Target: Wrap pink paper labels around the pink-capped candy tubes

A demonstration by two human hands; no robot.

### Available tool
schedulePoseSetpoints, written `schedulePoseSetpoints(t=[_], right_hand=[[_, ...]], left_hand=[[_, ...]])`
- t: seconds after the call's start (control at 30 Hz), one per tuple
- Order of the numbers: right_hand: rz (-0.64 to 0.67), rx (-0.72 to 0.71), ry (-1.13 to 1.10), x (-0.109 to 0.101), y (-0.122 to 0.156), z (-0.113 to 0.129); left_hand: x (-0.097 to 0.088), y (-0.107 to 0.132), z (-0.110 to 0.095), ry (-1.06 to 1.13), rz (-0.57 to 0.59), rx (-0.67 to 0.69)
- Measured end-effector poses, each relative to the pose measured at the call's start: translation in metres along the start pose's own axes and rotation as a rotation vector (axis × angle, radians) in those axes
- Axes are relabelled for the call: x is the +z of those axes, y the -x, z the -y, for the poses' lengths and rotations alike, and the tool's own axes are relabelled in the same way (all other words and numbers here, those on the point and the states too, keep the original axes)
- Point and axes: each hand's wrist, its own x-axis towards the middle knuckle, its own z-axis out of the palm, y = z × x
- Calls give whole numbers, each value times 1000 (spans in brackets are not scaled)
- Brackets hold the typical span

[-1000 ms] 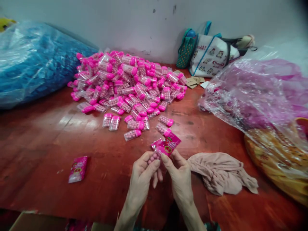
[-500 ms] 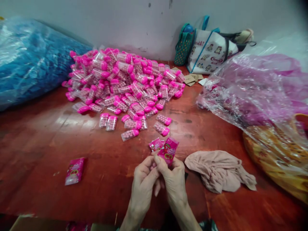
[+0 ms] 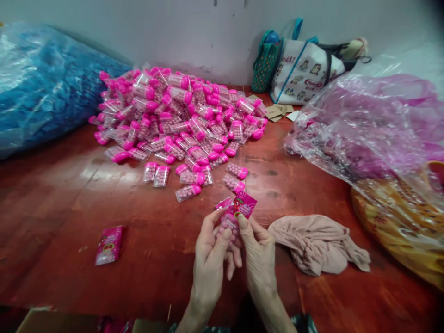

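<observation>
My left hand (image 3: 210, 254) is closed on a small clear candy container (image 3: 228, 223) filled with pink balls. Between the thumb and fingers of my right hand (image 3: 262, 252) is a printed pink sleeve (image 3: 247, 203), partly over the upper end of that container. Just behind my fingers lies another pink printed sleeve (image 3: 224, 202), partly hidden. Off to the left on the table rests a container in a pink sleeve (image 3: 108, 246). Beyond my hands is a big heap of candy containers (image 3: 180, 125) with bright pink caps, several lying loose at its front.
A beige cloth (image 3: 319, 240) lies right of my hands. Clear plastic with pink contents (image 3: 364, 125) and a yellow patterned item (image 3: 391, 222) take up the right side. A bag of blue pieces (image 3: 52, 88) fills the far left; a white tote (image 3: 301, 74) stands by the wall.
My hands have come slightly apart, and the container in my left hand now shows more. The sleeve in my right hand has tilted to the right.
</observation>
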Motion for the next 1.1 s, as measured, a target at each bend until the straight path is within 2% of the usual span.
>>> schedulePoseSetpoints(t=[0.1,0.2,0.33,0.47,0.53,0.67,0.73,0.87,0.97,1.1], right_hand=[[-54,-14,20,3,4,-9],[-20,11,-16,0,0,-10],[58,76,-47,-6,-9,1],[-8,151,-11,-8,-10,8],[-21,177,-1,-7,-7,5],[-19,129,42,-2,0,-5],[13,143,37,0,2,-6],[98,189,-67,-3,-2,-4],[92,194,-164,-7,-7,-2],[70,134,-57,-8,-9,-5]], left_hand=[[-2,0,1,-5,-39,5],[-6,-3,2,-18,-12,-30],[-8,-6,5,-101,110,-32],[-3,-2,8,-131,206,-10],[0,1,10,-128,182,13],[1,3,15,-90,79,54],[-1,1,16,-42,68,54],[-4,-6,11,36,114,1],[-5,-10,6,70,152,-49],[-8,-10,8,67,199,-52]])
